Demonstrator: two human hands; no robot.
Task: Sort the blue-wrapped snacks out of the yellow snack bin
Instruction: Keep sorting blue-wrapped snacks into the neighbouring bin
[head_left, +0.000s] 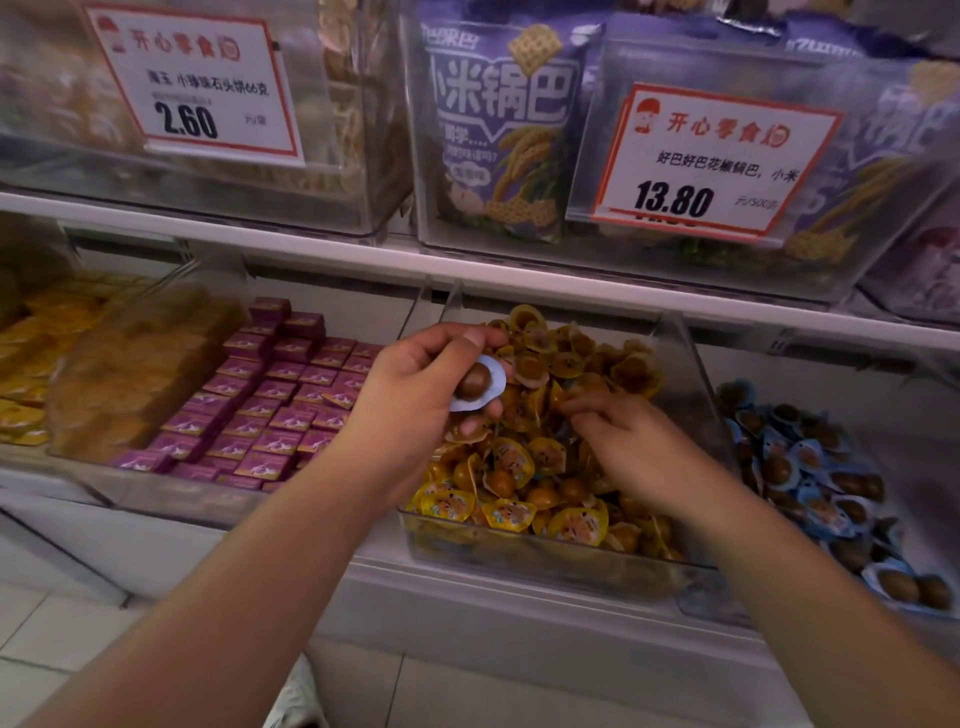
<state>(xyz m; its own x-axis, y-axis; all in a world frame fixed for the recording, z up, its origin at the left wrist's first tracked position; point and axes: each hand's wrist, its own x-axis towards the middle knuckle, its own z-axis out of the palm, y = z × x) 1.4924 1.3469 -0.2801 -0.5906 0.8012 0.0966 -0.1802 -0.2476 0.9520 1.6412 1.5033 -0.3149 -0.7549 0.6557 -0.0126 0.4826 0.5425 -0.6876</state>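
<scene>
My left hand (415, 389) grips one blue-wrapped snack (478, 384) above the yellow bin (545, 551); my right hand (618, 431) digs, fingers curled among yellow packs. Next, probably carry it right to the blue bin (810, 467).

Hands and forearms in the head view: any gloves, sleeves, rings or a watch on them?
None visible. The left hand and right hand are bare, with no gloves or rings showing. Both forearms are uncovered to the frame's bottom edge: no sleeve, watch or wristband in view.
</scene>
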